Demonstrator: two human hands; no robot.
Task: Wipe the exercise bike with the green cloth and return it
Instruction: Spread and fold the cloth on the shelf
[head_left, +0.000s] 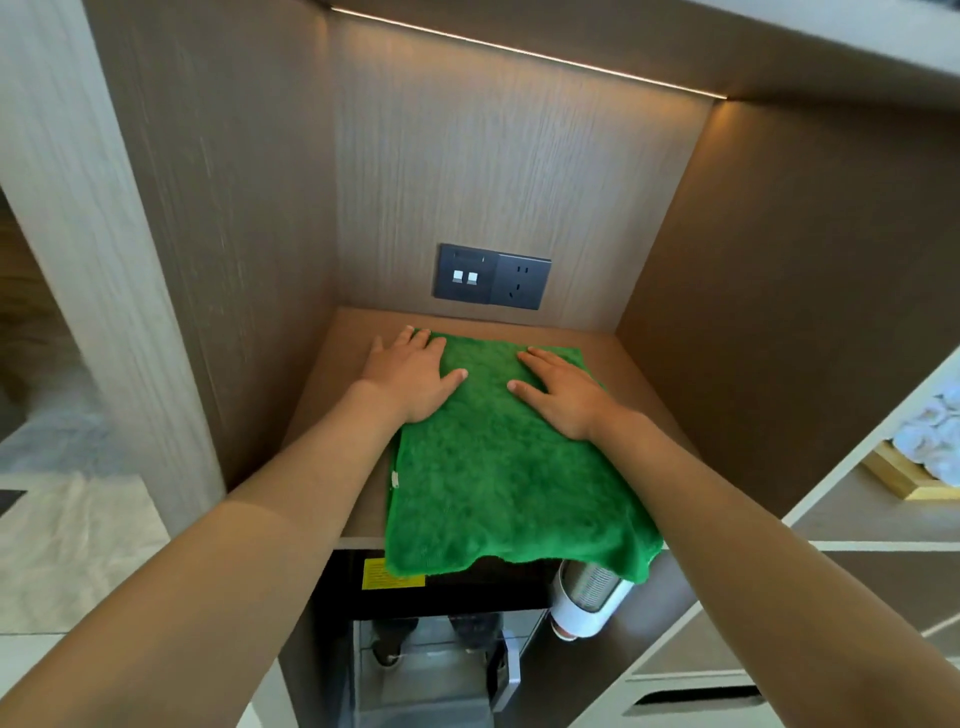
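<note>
The green cloth (498, 467) lies spread flat on the brown shelf (332, 415) of a wooden niche, its near edge hanging over the shelf's front. My left hand (410, 374) rests palm down on the cloth's far left corner, fingers partly on the bare shelf. My right hand (561, 389) lies flat on the cloth's far right part, fingers spread. Neither hand grips the cloth. No exercise bike is in view.
A dark socket and switch panel (492, 277) sits on the niche's back wall. Wooden side walls close in left and right. Below the shelf hang a white cup dispenser (587, 603) and a dark appliance with a yellow label (392, 573). White rolled towels (930, 431) lie on a shelf at right.
</note>
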